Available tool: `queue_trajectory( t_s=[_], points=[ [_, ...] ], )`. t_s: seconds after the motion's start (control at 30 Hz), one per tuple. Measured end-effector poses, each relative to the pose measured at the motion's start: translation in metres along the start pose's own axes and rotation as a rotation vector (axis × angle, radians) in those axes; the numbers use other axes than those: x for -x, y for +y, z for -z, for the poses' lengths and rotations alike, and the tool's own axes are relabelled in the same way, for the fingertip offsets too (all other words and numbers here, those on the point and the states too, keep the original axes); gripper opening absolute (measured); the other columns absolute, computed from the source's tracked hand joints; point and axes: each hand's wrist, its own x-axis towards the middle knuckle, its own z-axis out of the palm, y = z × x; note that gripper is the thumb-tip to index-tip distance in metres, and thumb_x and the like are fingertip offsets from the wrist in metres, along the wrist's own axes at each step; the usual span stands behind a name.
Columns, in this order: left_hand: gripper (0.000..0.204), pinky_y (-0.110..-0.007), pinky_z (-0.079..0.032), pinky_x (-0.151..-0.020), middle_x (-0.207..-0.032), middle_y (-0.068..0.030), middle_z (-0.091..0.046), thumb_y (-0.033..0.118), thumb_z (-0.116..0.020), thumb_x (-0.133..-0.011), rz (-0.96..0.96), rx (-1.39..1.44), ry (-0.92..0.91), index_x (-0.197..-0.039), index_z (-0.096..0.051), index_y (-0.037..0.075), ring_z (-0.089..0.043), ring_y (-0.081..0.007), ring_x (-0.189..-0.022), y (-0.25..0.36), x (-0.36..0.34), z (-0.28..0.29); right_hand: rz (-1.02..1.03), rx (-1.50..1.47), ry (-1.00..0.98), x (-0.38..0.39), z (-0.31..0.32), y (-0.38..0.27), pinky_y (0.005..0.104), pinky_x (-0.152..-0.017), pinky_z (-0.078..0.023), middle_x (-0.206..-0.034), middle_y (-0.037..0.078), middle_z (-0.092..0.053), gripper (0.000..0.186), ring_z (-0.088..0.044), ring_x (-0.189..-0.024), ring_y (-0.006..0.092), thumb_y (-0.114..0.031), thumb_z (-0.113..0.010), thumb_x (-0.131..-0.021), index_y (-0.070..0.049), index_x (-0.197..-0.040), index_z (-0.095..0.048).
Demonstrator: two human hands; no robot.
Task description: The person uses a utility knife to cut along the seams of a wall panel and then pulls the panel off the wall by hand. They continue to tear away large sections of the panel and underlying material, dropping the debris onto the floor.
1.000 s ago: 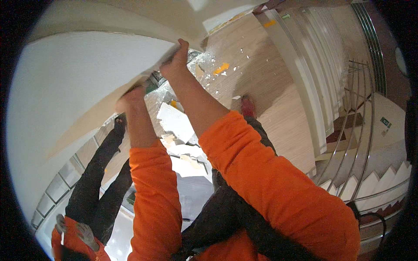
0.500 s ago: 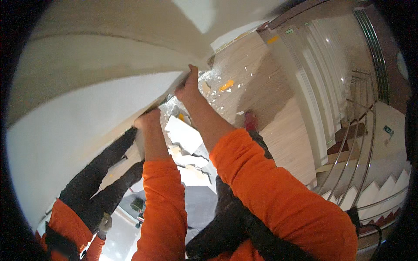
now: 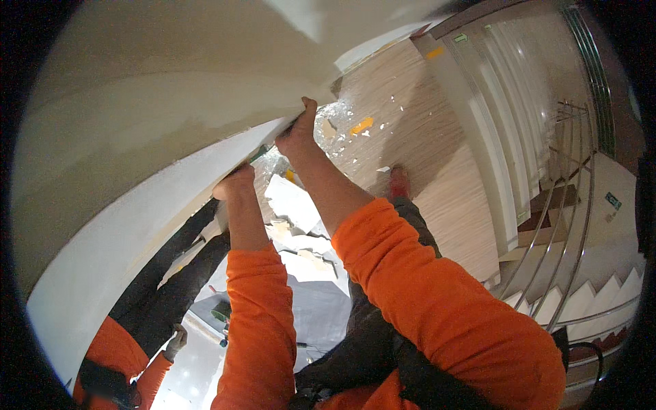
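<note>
A large pale panel (image 3: 130, 212) spans the upper left, its lower edge lit white. My left hand (image 3: 236, 182) is closed on that edge, fingers mostly hidden behind it. Farther along, my right hand (image 3: 298, 137) grips the same edge near the panel's far corner, with the thumb pointing up and the other fingers largely out of sight. Below and between my forearms lie broken white board pieces (image 3: 292, 203) on the floor. Small white crumbs and an orange scrap (image 3: 362, 126) are scattered beyond my right hand.
A co-worker in an orange top (image 3: 117, 348), with a gloved hand (image 3: 178, 339), is at lower left, partly behind the panel. Pale steps (image 3: 512, 130) and a metal stair railing (image 3: 581, 232) run down the right side. My shoe (image 3: 400, 183) rests on the wood-look floor (image 3: 451, 212).
The panel has tilted, so its white lower strip looks narrower and covers more of the co-worker's legs. Both my hands keep their hold, and my view has shifted slightly.
</note>
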Motion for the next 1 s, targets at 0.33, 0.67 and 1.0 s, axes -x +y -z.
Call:
queue_trajectory(
  t_s=[0.33,0.67,1.0],
  points=[
    [0.058,-0.051,-0.038,-0.109,-0.14,-0.0103,-0.052,0.049,-0.036,-0.095,0.144,-0.063,-0.349,-0.14,-0.047,0.015,-0.049,-0.0318,-0.128,0.005,0.0,0.013,-0.005,0.046,-0.044,-0.004,0.002,-0.006,0.0469,-0.111,-0.032,-0.14,0.012,-0.047,0.062,-0.044,-0.129,0.0311,-0.052,-0.047,-0.089,-0.015,-0.139,-0.044],
    [0.076,-0.056,-0.041,-0.103,-0.134,-0.0155,-0.054,0.067,-0.026,-0.091,0.273,0.606,-0.05,-0.136,-0.048,0.01,-0.053,-0.0363,-0.121,0.021,0.01,0.032,-0.002,0.47,-0.267,0.073,0.061,0.031,0.0462,-0.116,-0.02,-0.152,0.016,-0.028,0.085,-0.028,-0.14,0.0282,-0.066,-0.042,-0.093,-0.005,-0.149,-0.022],
    [0.078,-0.064,-0.03,-0.105,-0.137,-0.0171,-0.046,0.069,-0.036,-0.085,0.153,0.393,-0.408,-0.14,-0.043,0.013,-0.042,-0.0368,-0.128,0.041,-0.008,0.043,-0.166,-0.332,-0.205,0.066,0.054,0.085,0.0505,-0.114,-0.022,-0.146,0.017,-0.031,0.09,-0.027,-0.137,0.0342,-0.073,-0.038,-0.089,-0.004,-0.146,-0.027]
  ],
)
